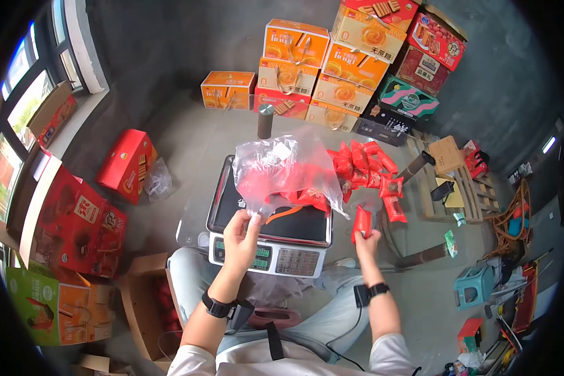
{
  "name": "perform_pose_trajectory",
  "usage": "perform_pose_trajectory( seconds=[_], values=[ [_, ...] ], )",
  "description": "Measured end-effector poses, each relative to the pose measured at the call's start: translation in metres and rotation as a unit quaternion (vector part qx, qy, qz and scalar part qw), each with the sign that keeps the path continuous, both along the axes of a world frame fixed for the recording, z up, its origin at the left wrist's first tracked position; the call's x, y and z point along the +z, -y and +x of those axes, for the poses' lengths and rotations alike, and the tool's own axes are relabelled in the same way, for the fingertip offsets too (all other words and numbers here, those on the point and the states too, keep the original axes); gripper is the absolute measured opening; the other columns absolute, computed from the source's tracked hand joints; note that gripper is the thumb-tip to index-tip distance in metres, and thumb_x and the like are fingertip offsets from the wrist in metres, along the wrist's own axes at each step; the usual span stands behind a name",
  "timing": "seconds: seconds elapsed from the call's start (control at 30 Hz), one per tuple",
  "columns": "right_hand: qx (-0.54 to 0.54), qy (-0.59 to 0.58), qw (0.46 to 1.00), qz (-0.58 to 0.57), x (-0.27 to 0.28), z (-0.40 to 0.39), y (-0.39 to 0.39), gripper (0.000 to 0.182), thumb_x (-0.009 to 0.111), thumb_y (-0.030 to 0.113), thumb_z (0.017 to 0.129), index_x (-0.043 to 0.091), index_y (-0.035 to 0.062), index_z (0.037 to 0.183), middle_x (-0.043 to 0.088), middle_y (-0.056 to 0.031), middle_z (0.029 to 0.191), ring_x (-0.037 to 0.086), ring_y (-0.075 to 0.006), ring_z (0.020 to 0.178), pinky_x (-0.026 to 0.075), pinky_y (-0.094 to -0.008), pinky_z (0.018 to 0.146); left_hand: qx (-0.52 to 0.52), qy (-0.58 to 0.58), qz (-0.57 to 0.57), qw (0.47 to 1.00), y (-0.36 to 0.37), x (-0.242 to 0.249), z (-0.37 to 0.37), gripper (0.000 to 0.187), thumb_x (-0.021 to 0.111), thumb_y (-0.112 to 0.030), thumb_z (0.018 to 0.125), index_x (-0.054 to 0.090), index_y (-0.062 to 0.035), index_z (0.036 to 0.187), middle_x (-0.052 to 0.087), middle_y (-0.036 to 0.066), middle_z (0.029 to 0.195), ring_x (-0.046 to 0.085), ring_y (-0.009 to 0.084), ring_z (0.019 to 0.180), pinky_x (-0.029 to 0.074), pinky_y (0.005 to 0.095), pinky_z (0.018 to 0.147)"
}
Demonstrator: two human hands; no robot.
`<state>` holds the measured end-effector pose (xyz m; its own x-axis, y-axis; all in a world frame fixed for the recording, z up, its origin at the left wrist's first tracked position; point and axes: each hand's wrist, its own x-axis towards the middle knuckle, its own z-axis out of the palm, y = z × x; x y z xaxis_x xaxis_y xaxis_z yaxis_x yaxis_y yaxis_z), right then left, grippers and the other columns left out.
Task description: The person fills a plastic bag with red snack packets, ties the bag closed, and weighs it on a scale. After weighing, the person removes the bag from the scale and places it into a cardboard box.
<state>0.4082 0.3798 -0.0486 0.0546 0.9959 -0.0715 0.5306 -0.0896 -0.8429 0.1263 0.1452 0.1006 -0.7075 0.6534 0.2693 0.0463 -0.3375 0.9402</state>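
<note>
My left hand [241, 237] pinches the near edge of a clear plastic bag [266, 166], which lies over a digital scale [294, 235]. Red wrapped packets [312, 198] show in and under the bag. To the right, my right hand [366, 243] grips one red packet [361, 223] upright between thumb and fingers, beside the scale. A loose pile of red packets [360, 160] rests on the glass table behind it. The scale's green display and keypad face me.
Orange and red boxes [294, 75] are stacked at the back. More red boxes [81, 216] stand at the left, near an open carton [145, 301]. A wooden pallet [442, 203] and a teal stool [473, 287] are at the right.
</note>
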Motion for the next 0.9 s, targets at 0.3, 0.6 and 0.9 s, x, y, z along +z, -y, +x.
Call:
perform_pose_trajectory(
  seconds=[0.3, 0.6, 0.9],
  values=[
    [0.315, -0.116, 0.937, 0.099, 0.133, -0.116, 0.126, 0.053, 0.071, 0.029, 0.082, 0.046, 0.0014, 0.120, 0.061, -0.0185, 0.106, 0.061, -0.0259, 0.099, 0.049, -0.0374, 0.085, -0.079, -0.142, -0.002, 0.987, 0.010, 0.004, 0.008, 0.035, 0.055, -0.012, 0.089, 0.053, 0.0045, 0.120, 0.050, 0.004, 0.086, 0.048, 0.0121, 0.075, 0.042, 0.0262, 0.071],
    [0.258, -0.170, 0.945, 0.109, 0.162, -0.199, 0.118, 0.050, 0.069, 0.021, 0.088, 0.048, -0.0054, 0.126, 0.056, -0.0203, 0.124, 0.059, -0.0268, 0.110, 0.051, -0.0348, 0.091, -0.105, -0.223, -0.010, 0.969, 0.023, 0.018, -0.006, 0.062, 0.054, -0.022, 0.090, 0.035, 0.0055, 0.143, 0.053, 0.008, 0.088, 0.049, 0.0155, 0.075, 0.043, 0.0279, 0.072],
    [0.137, -0.239, 0.928, 0.251, 0.103, -0.116, 0.030, 0.021, 0.056, 0.012, 0.094, 0.052, 0.0015, 0.112, 0.061, -0.0133, 0.099, 0.064, -0.0213, 0.079, 0.051, -0.0304, 0.070, -0.100, -0.146, 0.025, 0.984, 0.032, 0.031, -0.011, 0.071, 0.043, -0.045, 0.099, 0.027, 0.0045, 0.147, 0.046, 0.002, 0.079, 0.043, 0.0110, 0.067, 0.038, 0.0235, 0.065]
  ],
)
